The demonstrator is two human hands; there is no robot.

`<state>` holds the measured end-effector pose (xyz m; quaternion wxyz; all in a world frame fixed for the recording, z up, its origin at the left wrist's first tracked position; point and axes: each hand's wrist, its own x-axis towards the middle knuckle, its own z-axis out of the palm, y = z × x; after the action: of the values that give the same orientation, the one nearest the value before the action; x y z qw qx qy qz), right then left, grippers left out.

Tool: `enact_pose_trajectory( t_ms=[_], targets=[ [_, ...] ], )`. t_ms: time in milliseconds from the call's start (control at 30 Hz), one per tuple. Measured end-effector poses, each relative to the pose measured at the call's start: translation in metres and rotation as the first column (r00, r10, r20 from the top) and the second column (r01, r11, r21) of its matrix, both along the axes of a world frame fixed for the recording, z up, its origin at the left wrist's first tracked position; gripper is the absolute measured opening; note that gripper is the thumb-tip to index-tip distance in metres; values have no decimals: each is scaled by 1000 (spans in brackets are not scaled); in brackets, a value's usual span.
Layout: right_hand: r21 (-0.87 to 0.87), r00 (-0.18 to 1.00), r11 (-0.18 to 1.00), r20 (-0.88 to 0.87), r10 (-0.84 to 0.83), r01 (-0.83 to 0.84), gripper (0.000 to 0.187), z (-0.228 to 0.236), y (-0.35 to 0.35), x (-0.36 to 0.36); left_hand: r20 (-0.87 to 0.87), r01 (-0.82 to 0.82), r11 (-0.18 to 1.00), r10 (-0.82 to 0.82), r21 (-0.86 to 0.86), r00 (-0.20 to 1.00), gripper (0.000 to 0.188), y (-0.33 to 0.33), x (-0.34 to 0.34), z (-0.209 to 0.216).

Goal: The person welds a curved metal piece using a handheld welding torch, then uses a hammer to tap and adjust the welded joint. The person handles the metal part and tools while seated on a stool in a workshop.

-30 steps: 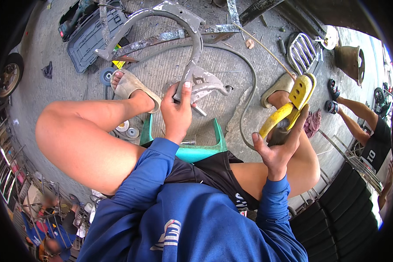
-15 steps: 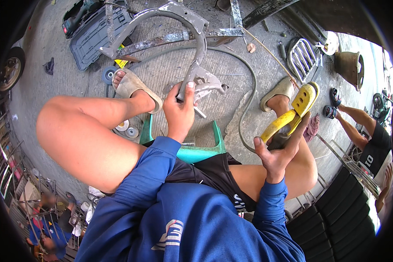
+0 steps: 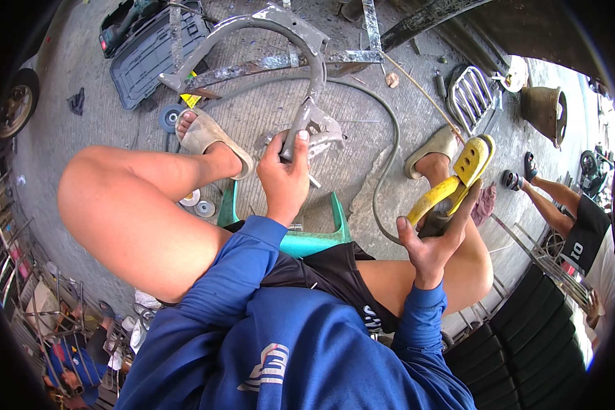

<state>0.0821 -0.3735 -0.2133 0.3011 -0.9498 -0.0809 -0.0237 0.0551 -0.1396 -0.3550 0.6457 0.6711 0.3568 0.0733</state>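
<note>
Up front, the left hand point(image 3: 285, 179) has its fingers wrapped tight round the lower end of a grey curved metal frame point(image 3: 306, 48) standing on the concrete between the sandalled feet. Off to the side, the right hand point(image 3: 430, 240) grips a yellow holder point(image 3: 456, 181) above the right knee. Behind the frame lies an open dark tool case point(image 3: 154, 51); a teal stool point(image 3: 316, 239) shows under the legs.

Left hand point(image 3: 285, 179) grips end of curved metal bar point(image 3: 301, 48), above green stool point(image 3: 318, 239). Right hand point(image 3: 430, 242) holds yellow tool point(image 3: 458, 178), right of stool. Sandalled foot point(image 3: 208, 137) left of bar end. Hose point(image 3: 388, 157) between hands.
</note>
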Motion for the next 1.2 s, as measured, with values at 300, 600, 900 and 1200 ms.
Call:
enact_pose_trajectory(
  t_ms=[300,600,900,1200],
  targets=[
    [26,1000,1000,16,-12,12,132,-1,1,1,-9,-93,943,95,-318,995,40,-1,6,16],
    [71,999,996,-7,-45,46,131,2,2,3,-30,-122,937,119,-327,992,38,2,9,25],
    [38,1000,999,14,-23,22,131,1,3,6,-36,-113,929,108,-353,994,39,2,15,32],
    [-18,999,1000,51,-5,6,134,-1,2,8,-62,-119,912,103,-392,993,40,4,17,32]
  ],
)
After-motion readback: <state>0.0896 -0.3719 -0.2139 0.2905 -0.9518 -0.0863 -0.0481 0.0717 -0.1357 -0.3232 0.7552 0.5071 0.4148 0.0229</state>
